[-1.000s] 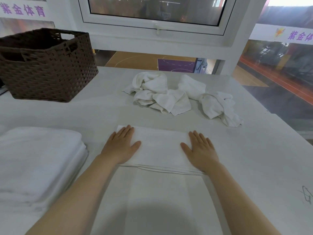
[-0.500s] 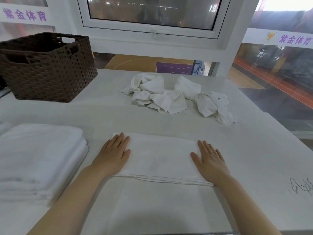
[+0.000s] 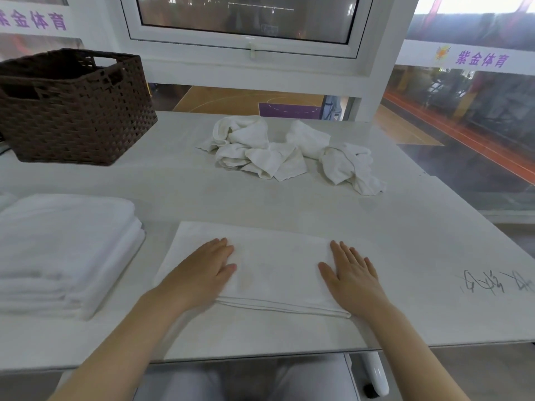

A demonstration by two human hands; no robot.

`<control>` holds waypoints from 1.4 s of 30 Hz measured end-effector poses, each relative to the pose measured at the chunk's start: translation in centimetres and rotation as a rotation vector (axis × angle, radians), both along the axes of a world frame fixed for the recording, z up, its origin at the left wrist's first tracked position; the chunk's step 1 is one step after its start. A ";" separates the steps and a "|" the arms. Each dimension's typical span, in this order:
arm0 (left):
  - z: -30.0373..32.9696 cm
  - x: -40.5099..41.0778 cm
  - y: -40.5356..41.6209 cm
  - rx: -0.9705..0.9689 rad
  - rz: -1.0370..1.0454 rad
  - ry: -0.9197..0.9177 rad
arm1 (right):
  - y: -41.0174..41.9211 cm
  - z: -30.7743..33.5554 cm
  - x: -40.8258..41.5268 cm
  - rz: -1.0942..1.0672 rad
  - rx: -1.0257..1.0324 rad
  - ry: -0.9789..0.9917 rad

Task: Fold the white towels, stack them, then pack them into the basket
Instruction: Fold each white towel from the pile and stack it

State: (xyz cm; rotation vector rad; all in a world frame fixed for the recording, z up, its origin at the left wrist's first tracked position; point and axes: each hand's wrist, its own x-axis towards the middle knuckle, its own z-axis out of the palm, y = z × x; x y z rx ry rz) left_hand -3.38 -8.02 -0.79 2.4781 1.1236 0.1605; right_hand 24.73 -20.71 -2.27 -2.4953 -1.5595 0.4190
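A folded white towel (image 3: 275,264) lies flat near the table's front edge. My left hand (image 3: 199,273) presses flat on its left part, fingers straight. On the towel's right end my right hand (image 3: 351,273) lies flat too. A stack of folded white towels (image 3: 63,250) sits at the left. Crumpled white towels (image 3: 278,151) lie in a heap at the far middle of the table. The brown woven basket (image 3: 78,111) stands at the far left, its inside hidden.
The white table (image 3: 405,241) ends just in front of me, with scribbled pen marks (image 3: 492,285) at its right. A window frame and glass stand behind the table. A white chair part (image 3: 373,374) shows below the front edge.
Both hands have stayed flat on the towel while sliding a little toward each other; the view has tilted down, so the table's front edge and my lap now show.
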 end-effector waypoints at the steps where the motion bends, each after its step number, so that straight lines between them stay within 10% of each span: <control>1: -0.1 1.0 -0.8 0.014 -0.026 -0.028 | 0.1 0.2 0.0 -0.003 0.015 0.025; 12: -2.5 12.5 -9.6 0.415 -0.535 -0.113 | 0.6 2.2 3.0 -0.170 0.366 0.563; 20: -1.8 15.1 -11.2 0.601 -0.449 0.049 | 3.7 3.1 4.4 -0.095 0.098 0.367; 33: 3.8 11.6 -7.4 -0.216 -0.028 -0.770 | 8.7 12.0 1.5 -0.112 0.328 0.507; 42: 3.5 2.5 -7.0 -0.086 0.347 -0.914 | 15.1 14.1 -11.8 0.179 0.365 0.373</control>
